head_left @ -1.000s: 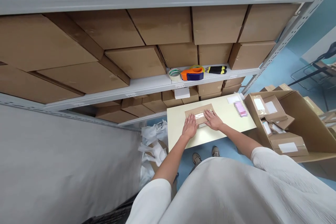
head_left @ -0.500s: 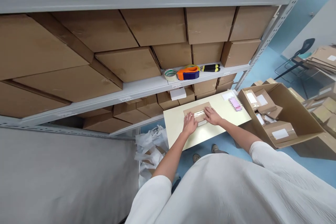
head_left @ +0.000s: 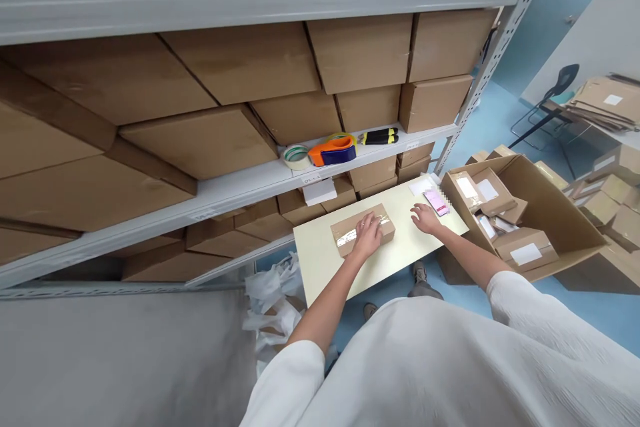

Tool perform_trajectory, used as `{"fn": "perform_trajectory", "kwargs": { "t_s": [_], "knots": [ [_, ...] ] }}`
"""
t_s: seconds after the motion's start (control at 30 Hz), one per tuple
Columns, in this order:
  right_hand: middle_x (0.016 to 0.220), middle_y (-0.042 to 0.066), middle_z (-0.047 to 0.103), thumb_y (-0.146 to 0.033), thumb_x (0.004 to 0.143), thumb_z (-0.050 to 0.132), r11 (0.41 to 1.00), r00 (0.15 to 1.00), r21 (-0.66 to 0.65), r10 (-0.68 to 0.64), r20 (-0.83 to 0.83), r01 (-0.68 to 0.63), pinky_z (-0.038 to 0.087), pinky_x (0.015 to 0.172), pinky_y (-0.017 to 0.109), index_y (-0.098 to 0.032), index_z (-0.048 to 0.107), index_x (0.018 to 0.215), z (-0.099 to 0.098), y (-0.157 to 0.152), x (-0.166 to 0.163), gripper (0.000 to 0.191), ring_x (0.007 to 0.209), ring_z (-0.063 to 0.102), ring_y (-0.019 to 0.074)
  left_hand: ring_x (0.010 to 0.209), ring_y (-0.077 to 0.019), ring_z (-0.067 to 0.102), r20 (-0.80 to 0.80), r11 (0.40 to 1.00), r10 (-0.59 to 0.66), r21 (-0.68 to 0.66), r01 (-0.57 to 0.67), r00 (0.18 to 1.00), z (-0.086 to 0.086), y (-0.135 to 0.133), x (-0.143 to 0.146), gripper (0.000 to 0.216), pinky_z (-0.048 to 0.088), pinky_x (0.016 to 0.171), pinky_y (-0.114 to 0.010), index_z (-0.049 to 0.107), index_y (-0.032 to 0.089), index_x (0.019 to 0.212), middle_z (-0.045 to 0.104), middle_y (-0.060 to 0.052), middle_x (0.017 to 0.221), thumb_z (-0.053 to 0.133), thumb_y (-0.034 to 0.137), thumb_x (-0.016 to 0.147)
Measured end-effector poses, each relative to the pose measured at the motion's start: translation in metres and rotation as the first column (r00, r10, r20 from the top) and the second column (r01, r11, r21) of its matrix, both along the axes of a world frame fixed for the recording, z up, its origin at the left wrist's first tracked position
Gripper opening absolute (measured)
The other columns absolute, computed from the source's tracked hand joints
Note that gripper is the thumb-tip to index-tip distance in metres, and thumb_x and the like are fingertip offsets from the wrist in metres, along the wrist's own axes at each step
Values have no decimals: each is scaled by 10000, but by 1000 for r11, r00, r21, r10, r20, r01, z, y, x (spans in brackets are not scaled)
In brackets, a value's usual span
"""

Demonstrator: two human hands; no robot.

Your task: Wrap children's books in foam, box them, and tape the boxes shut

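A small taped cardboard box (head_left: 350, 233) lies on a pale yellow table (head_left: 325, 267). My left hand (head_left: 369, 235) rests on the box's right half, fingers spread flat over it. My right hand (head_left: 425, 218) hovers over the table to the right of the box, fingers apart, holding nothing, close to a pink-and-white slip (head_left: 436, 201) and a white label sheet (head_left: 420, 186) at the table's far right corner.
A metal rack (head_left: 250, 180) full of brown cartons stands behind the table; a tape roll (head_left: 296, 157), an orange tape dispenser (head_left: 333, 150) and a black-yellow cutter (head_left: 379, 137) lie on its shelf. A large open carton (head_left: 560, 213) of labelled parcels sits to the right. White packing scraps (head_left: 273, 300) lie at left.
My right hand left the box and moved right toward the pink slip. My left hand stayed on the box. The view swung left.
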State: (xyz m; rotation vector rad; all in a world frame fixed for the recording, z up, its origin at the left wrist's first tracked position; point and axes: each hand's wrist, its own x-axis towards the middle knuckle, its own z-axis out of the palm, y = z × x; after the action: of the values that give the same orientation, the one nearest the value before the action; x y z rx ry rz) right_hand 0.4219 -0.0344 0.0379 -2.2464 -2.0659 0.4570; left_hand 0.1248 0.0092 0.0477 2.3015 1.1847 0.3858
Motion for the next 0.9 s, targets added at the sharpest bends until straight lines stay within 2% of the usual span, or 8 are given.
{"fn": "perform_trajectory", "kwargs": {
  "t_s": [0.23,0.43,0.53,0.73,0.83,0.9],
  "knots": [
    [1601,169,575,-300,1073,504,995,1000,-99,-14,16,16,386,1207,460,-170,680,1454,-4,42,87,439,1468,512,337,1585,-314,422,69,998,-47,54,43,997,0,23,97,425,262,1340,-591,663,243,1417,553,-124,1633,471,216,1039],
    [1494,166,657,-433,1107,488,985,1000,-173,4,16,-1,448,1130,449,-181,710,1385,-12,99,142,436,1382,579,344,1486,-288,548,129,992,37,-127,-21,991,-19,36,167,429,413,1278,-525,654,226,1437,614,-122,1571,465,225,1052],
    [1466,169,670,-413,1105,504,979,999,-200,37,13,-34,453,1122,437,-186,701,1396,-24,128,157,418,1363,593,336,1451,-272,583,161,975,118,-206,-84,980,-34,34,186,420,444,1267,-487,670,221,1417,637,-113,1538,466,217,1049],
    [1444,141,663,-229,1055,569,958,997,-274,71,-39,-80,490,1040,355,-216,707,1351,-55,183,165,326,1285,636,279,1392,-251,632,186,943,230,-285,-172,955,-55,34,201,385,489,1236,-452,701,244,1364,683,-89,1464,506,200,1034],
    [1427,144,643,-309,1047,628,947,994,-305,100,-31,-105,475,1056,377,-219,711,1300,-73,205,163,281,1312,603,297,1395,-246,630,189,931,257,-310,-190,948,-62,36,205,382,483,1242,-449,698,233,1362,683,-95,1463,495,204,1040],
    [1412,151,625,-427,1015,696,938,994,-329,110,-19,-110,457,1076,407,-213,706,1272,-83,215,161,335,1323,575,319,1404,-244,625,190,922,277,-328,-205,942,-67,36,207,383,486,1241,-448,694,233,1369,680,-96,1466,489,218,1047]
  ]
}}
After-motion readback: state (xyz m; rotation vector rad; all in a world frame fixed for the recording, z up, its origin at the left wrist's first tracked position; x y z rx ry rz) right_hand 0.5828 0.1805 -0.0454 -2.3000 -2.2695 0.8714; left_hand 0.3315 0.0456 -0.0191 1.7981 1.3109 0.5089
